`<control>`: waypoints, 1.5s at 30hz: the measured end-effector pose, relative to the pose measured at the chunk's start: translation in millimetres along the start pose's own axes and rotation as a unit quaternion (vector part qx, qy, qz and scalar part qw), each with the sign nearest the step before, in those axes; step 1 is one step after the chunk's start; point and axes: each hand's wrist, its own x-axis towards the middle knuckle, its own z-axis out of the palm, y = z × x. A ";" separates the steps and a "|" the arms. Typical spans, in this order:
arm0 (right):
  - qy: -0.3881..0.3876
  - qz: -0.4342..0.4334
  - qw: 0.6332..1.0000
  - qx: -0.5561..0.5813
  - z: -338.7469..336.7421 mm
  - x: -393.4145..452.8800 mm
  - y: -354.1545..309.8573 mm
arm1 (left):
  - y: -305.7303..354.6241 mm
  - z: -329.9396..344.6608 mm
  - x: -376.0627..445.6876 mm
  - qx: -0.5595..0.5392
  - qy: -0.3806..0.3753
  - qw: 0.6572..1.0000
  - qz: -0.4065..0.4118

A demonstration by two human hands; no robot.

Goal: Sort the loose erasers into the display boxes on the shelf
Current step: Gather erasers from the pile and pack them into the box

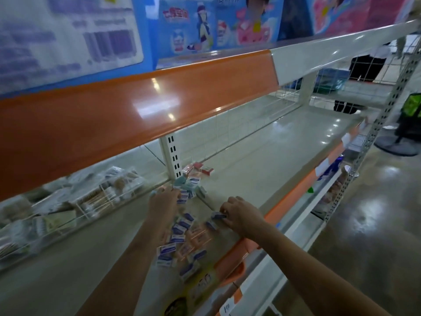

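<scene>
Several loose blue-and-white erasers [180,229] lie scattered on the pale shelf [262,169], mixed with some orange-striped ones [200,236]. My right hand [241,215] pinches one blue-and-white eraser [218,215] just above the shelf near its front edge. My left hand [163,204] reaches into the far part of the pile, its fingers curled over erasers by a small box [190,182]; the blur hides whether it grips one. Red-and-white erasers [201,169] sit further back beside the upright post.
An orange price rail [136,110] of the upper shelf hangs low over the work area. Wire trays of packaged goods [91,197] stand at the left. The shelf's right half [284,151] is bare. A person stands behind the shelving [364,67].
</scene>
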 end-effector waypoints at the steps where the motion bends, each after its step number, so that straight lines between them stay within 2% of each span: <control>1: 0.001 -0.012 1.000 0.001 -0.4 0.5 2.3 | 1.2 0.5 1.2 0.007 -0.006 1.000 -0.005; 8: -0.008 -0.084 0.996 0.000 -2.7 -1.2 20.1 | 8.1 -2.8 1.7 0.021 -0.054 0.997 -0.047; 11: -0.017 -0.091 0.996 0.008 -7.7 -3.2 28.1 | 9.4 -3.1 -1.7 -0.004 -0.052 0.996 -0.067; 17: -0.003 -0.106 0.993 0.048 -13.4 -6.6 40.9 | 15.7 -13.6 -30.2 -0.095 0.046 0.988 -0.114; 22: 0.050 -0.153 0.979 0.123 -13.1 -14.8 33.2 | 32.1 -37.7 -81.6 -0.143 0.136 0.974 -0.110; 31: 0.046 -0.246 0.934 0.254 -24.3 -44.2 -53.1 | 33.0 -80.1 -202.7 -0.176 0.188 0.950 -0.179; 40: 0.033 -0.354 0.900 0.254 -4.0 -95.9 -168.1 | -6.8 -101.0 -336.5 -0.216 0.215 0.915 -0.266; 45: 0.016 -0.366 0.889 0.274 18.4 -127.1 -248.3 | -41.3 -117.6 -418.2 -0.250 0.240 0.876 -0.337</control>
